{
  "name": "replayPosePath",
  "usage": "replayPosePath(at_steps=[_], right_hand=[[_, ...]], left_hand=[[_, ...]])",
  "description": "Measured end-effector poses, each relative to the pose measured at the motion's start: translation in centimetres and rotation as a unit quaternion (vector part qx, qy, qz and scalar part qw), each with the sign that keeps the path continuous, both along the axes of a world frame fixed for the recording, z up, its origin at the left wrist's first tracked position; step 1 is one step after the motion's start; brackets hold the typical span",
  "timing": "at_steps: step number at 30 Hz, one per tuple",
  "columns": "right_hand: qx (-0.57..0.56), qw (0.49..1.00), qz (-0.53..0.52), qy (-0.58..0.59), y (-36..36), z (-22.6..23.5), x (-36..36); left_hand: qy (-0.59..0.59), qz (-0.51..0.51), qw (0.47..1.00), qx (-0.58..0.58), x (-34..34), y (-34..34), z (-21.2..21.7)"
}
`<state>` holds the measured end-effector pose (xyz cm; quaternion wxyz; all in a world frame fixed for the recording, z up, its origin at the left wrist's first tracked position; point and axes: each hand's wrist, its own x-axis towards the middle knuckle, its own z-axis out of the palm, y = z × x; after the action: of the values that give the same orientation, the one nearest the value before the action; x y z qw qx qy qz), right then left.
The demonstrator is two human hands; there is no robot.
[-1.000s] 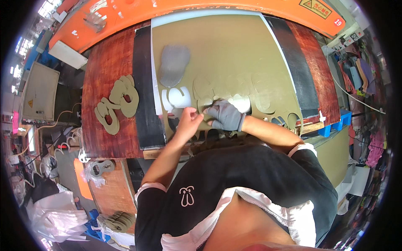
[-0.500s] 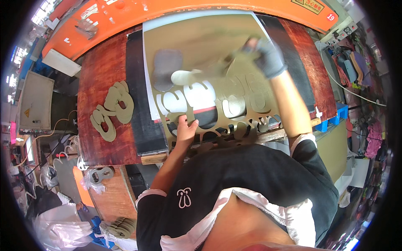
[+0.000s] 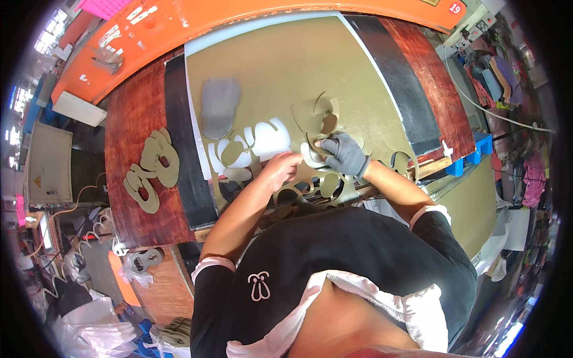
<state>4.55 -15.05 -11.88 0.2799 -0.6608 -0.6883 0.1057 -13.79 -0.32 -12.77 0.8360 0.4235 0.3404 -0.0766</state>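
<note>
A large olive sheet [image 3: 280, 65], cut through with curved holes along its near edge, lies in front of me. My right hand [image 3: 347, 156], in a grey glove, is closed on a curved olive cutout [image 3: 315, 145] over the holes. Just left of it, my bare left hand [image 3: 283, 170] rests low over the near edge, fingers bunched; whatever lies between them is hidden. Loose curved olive pieces [image 3: 329, 122] stand up a little beyond the gloved hand. A grey, rounded slab with a waist [image 3: 219, 108] lies on the sheet's left part.
Stacked olive U-shaped pieces [image 3: 160, 160] lie on the reddish board [image 3: 128, 119] at the left. An orange machine beam [image 3: 209, 24] crosses the far side. A grey metal box [image 3: 51, 164] stands at far left, and a blue pallet [image 3: 477, 148] shows at right.
My right hand has come from the far right of the sheet back toward me, near the left hand. My left hand has shifted right, its fingers now bunched. The view has moved slightly.
</note>
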Motion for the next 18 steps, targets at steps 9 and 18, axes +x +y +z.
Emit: replayPosePath(at_steps=[9,18], right_hand=[[-0.08,0.99,-0.032,0.111,-0.1,2.2,0.3],[-0.067,0.819,-0.14,0.553,4.7,6.7,6.1]], left_hand=[[-0.092,0.106,0.979,-0.146,2.7,-0.7,0.3],[-0.098,0.107,0.985,0.096,1.6,-0.5,-1.0]])
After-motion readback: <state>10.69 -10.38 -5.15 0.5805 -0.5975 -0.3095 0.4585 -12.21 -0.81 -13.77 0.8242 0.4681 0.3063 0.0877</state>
